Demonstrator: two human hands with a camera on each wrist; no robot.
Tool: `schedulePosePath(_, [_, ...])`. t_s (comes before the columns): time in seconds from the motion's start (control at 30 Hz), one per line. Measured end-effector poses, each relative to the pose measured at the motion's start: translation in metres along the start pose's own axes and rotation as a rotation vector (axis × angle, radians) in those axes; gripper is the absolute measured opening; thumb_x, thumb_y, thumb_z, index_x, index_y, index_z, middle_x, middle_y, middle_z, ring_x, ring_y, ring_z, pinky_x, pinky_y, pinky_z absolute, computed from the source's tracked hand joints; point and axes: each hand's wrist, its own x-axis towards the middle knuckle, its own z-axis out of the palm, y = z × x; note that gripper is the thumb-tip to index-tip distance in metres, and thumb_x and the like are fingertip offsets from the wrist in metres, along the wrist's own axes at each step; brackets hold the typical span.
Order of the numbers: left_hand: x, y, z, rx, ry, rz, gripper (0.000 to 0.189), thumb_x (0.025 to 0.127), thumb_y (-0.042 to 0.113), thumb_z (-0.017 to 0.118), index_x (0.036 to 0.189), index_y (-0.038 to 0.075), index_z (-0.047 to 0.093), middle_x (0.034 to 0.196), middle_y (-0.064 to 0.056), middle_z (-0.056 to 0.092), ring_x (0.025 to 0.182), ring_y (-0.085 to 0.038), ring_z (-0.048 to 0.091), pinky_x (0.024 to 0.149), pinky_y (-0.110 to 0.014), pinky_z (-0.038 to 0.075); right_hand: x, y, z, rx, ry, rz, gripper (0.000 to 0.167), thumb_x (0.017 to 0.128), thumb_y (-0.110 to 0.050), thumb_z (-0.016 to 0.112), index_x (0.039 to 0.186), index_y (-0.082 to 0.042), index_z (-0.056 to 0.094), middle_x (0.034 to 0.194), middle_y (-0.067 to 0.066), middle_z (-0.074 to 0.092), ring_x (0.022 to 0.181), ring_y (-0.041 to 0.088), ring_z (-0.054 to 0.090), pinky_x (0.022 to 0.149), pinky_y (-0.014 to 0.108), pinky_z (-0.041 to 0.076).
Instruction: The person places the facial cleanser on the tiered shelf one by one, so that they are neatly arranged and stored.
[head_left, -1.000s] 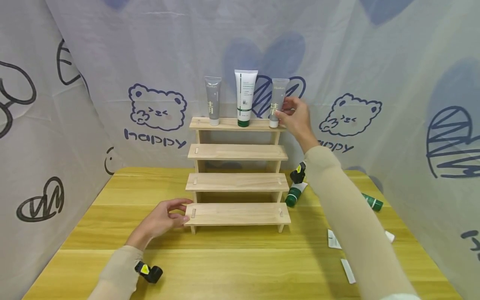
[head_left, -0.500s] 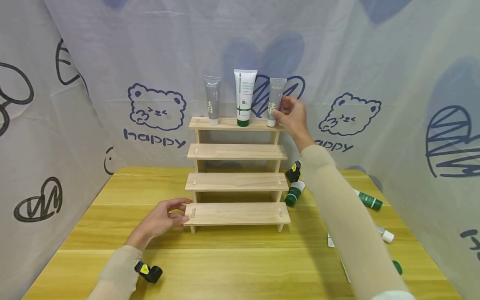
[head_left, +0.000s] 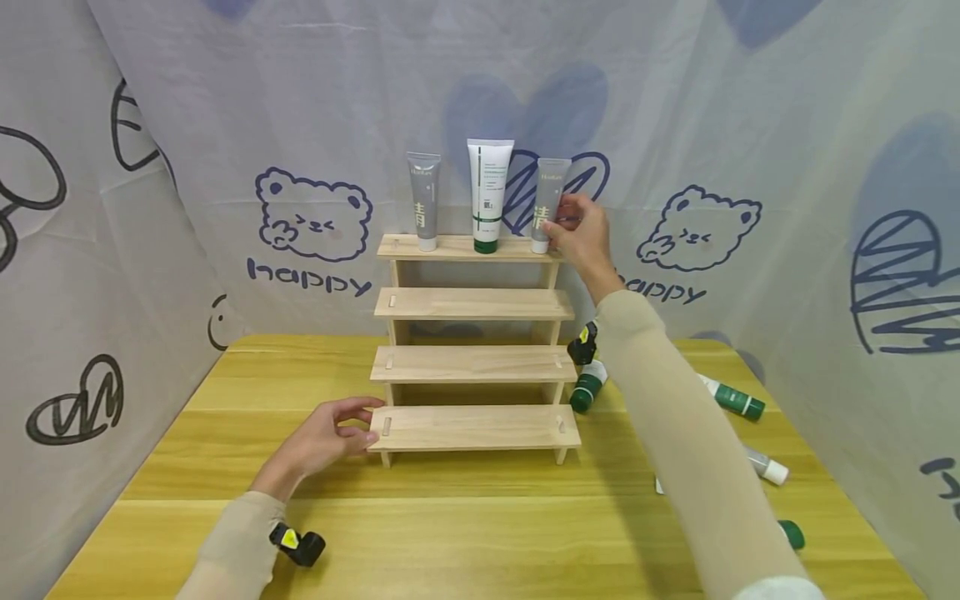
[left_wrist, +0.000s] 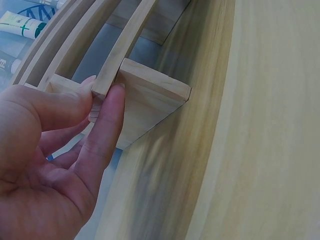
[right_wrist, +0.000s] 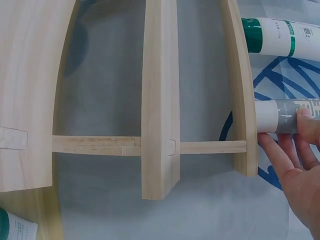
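Observation:
A tiered wooden display rack (head_left: 474, 427) stands on the table. My left hand (head_left: 326, 437) pinches the left end of its lowest shelf between thumb and fingers, as the left wrist view shows closely. On the top shelf (head_left: 457, 247), my right hand (head_left: 587, 237) holds a grey tube (head_left: 549, 196) by its lower part, thumb in front and fingers behind. That tube is upright, its white cap (right_wrist: 266, 116) right at the shelf surface. To its left stand a white tube with a green cap (head_left: 489, 192) and another grey tube (head_left: 424, 200), both cap down.
Green-and-white tubes lie on the table, one (head_left: 587, 387) beside the rack's right side and another (head_left: 738, 402) farther right. A grey tube with a white cap (head_left: 768, 467) lies partly behind the right forearm. A printed cloth (head_left: 315, 108) hangs behind and around the table.
My right hand has shifted the grey tube slightly left along the top shelf, toward the white tube. The left hand has stayed in place on the lowest shelf.

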Motion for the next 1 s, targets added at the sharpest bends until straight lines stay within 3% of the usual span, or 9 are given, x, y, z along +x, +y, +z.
schedulePosePath(0.8, [0.0013,-0.0013,-0.0008,-0.062,-0.023,0.016,0.059,0.098,0.004,0.068,0.151,-0.002,0.045,0.133,-0.028,0.053,0.1,-0.02,0.069,0.087,-0.029,0.066,-0.0007,0.0018,0.0018,-0.06,0.008,-0.024,0.046,0.093,0.001,0.072,0.137,-0.001,0.059,0.125,0.02,0.065,0.101,0.023,0.065,0.073,0.018,0.06])
schedulePosePath(1.0, [0.0009,-0.0012,-0.0003,-0.062,-0.02,0.011,0.059,0.098,0.004,0.067,0.152,-0.003,0.044,0.133,-0.028,0.054,0.102,-0.02,0.07,0.086,-0.029,0.066,-0.0002,0.0017,0.0006,-0.08,0.008,-0.036,0.046,0.094,0.001,0.071,0.138,0.0,0.058,0.127,0.021,0.065,0.105,0.026,0.065,0.09,0.032,0.062])
